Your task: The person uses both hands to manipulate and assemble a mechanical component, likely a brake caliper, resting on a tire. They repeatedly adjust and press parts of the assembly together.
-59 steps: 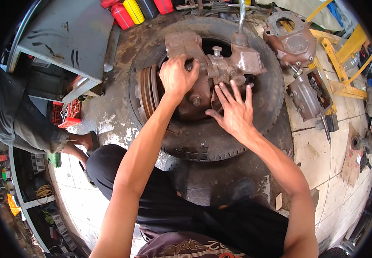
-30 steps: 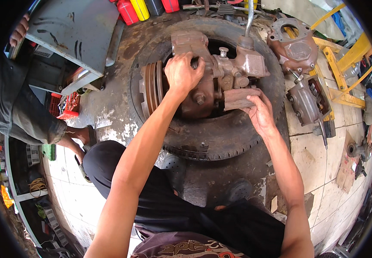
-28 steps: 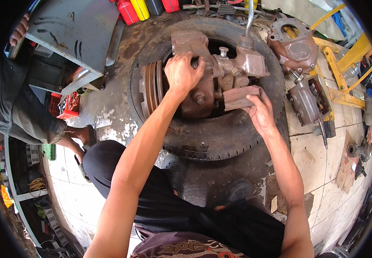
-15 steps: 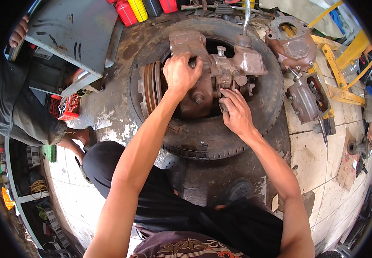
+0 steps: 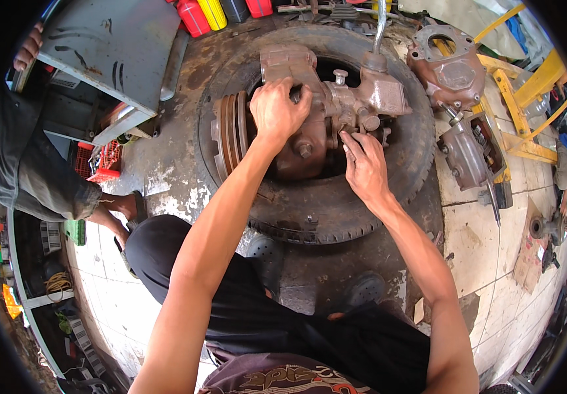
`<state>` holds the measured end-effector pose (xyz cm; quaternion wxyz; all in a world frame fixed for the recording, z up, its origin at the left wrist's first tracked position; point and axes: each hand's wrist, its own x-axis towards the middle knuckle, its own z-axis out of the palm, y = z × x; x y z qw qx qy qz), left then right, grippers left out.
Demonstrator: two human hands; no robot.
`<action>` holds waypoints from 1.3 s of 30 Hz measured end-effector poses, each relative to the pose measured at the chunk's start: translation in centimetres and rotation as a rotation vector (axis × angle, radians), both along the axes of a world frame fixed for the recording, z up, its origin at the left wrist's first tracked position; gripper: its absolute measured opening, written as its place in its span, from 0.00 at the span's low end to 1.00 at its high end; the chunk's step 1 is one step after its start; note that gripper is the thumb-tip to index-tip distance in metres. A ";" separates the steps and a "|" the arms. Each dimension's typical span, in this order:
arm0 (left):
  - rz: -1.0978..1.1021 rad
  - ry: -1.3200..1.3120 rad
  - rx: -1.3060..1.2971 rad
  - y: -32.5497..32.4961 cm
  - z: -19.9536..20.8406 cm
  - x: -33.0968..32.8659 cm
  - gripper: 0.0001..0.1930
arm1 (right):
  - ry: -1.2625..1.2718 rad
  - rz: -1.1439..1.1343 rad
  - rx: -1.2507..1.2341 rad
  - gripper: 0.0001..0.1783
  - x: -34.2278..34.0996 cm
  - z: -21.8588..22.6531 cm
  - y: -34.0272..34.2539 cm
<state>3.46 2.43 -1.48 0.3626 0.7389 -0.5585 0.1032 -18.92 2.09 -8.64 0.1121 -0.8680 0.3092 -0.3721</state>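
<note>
A brown-painted gearbox (image 5: 290,154) with a ribbed round drum (image 5: 232,133) on its left side sits on a large tyre lying flat (image 5: 313,220). My left hand (image 5: 279,111) rests on the top of the housing, its fingers curled over and gripping it, with the fingertips partly hidden. On the right, my right hand (image 5: 367,167) has its thumb and fingers drawn together at the small fittings (image 5: 346,125) on the gearbox side; whatever lies between the fingertips is too small to make out. A metal lever (image 5: 380,36) rises from the upper right cover (image 5: 385,92).
A brown bell-shaped housing (image 5: 451,72) and a smaller open casing with a shaft (image 5: 464,157) lie right, near a yellow frame (image 5: 526,98). A grey metal bench (image 5: 109,49) and another person's leg (image 5: 41,164) are left. Coloured containers (image 5: 211,14) stand behind.
My right hand has shifted slightly right and down, and its fingers have drawn closer together. My left hand stays on the housing.
</note>
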 end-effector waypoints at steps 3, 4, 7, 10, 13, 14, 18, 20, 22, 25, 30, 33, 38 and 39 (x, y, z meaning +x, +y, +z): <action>0.004 -0.009 -0.002 0.0 0.0 -0.1 0.18 | -0.054 0.006 -0.049 0.25 0.6 -0.2 0.2; 0.007 -0.015 -0.002 0.0 0.0 -0.1 0.18 | -0.042 0.002 -0.054 0.25 0.9 -0.4 0.3; 0.019 -0.027 -0.029 0.0 0.1 -0.2 0.18 | 0.041 -0.002 -0.026 0.29 0.6 -0.6 0.8; 0.009 0.000 0.007 0.0 0.1 -0.2 0.18 | 0.077 0.020 0.048 0.34 0.4 -0.4 0.9; 0.006 -0.013 -0.009 0.0 0.1 -0.1 0.18 | 0.101 -0.013 0.068 0.39 1.0 0.1 1.6; 0.006 -0.015 -0.007 0.0 0.0 -0.1 0.18 | 0.111 -0.034 0.064 0.41 1.3 0.1 1.8; 0.000 -0.014 -0.016 -0.1 0.1 -0.2 0.17 | 0.073 -0.064 -0.024 0.36 1.2 -0.7 2.0; 0.007 -0.020 -0.020 -0.1 0.0 -0.1 0.17 | 0.167 -0.061 -0.042 0.32 1.3 -0.2 2.5; 0.010 -0.028 -0.019 0.0 -0.1 -0.1 0.17 | 0.233 -0.104 -0.093 0.33 1.2 0.7 1.8; 0.015 -0.022 -0.028 -0.3 -0.1 0.0 0.17 | 0.259 -0.035 -0.033 0.33 0.2 0.6 1.6; 0.020 -0.039 -0.034 -0.1 0.0 -0.2 0.16 | 0.268 -0.082 -0.083 0.36 0.4 1.5 0.8; 0.000 -0.014 -0.012 0.1 -0.1 -0.3 0.17 | 0.300 -0.061 -0.023 0.37 -0.3 0.6 2.2; 0.013 -0.043 -0.015 -0.1 0.0 -0.1 0.16 | 0.312 -0.106 -0.104 0.37 -0.1 1.1 0.9; 0.008 -0.038 -0.015 0.1 -0.2 -0.2 0.16 | 0.328 -0.074 -0.042 0.36 -0.6 1.0 1.4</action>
